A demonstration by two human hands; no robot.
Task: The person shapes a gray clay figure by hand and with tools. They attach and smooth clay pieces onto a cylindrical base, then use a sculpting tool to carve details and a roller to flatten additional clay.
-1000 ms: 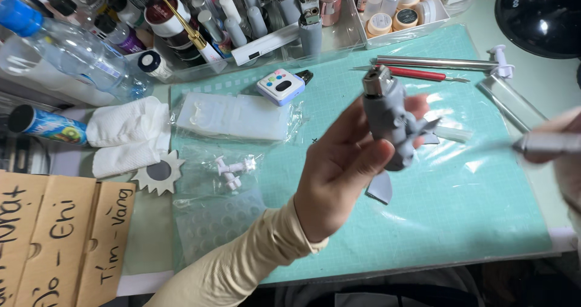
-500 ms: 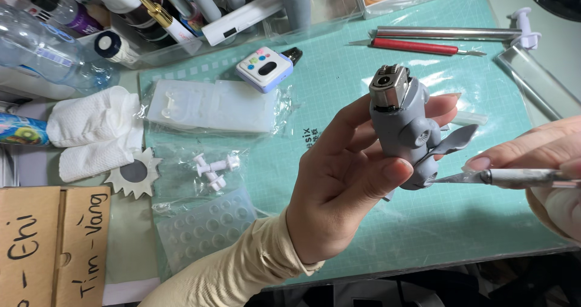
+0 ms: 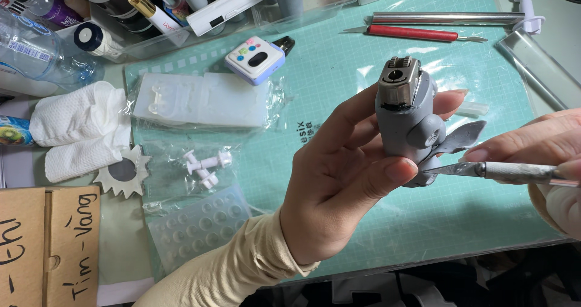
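Left hand (image 3: 339,186) grips the grey clay-covered lighter (image 3: 407,122) upright above the counter (image 3: 339,71), steadying it so the right hand (image 3: 538,155), closed on a knife (image 3: 502,172), reaches its base.

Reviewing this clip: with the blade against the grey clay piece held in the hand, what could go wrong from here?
1. The thin metal blade tool in the right hand has its tip right beside the left hand thumb; a slip could nick it.
2. The grey clay-covered lighter figure has a thin leaf-shaped grey clay flap next to the blade; pressure might bend or tear it.
3. The figure is held only by fingertips above the green cutting mat, so it could drop.
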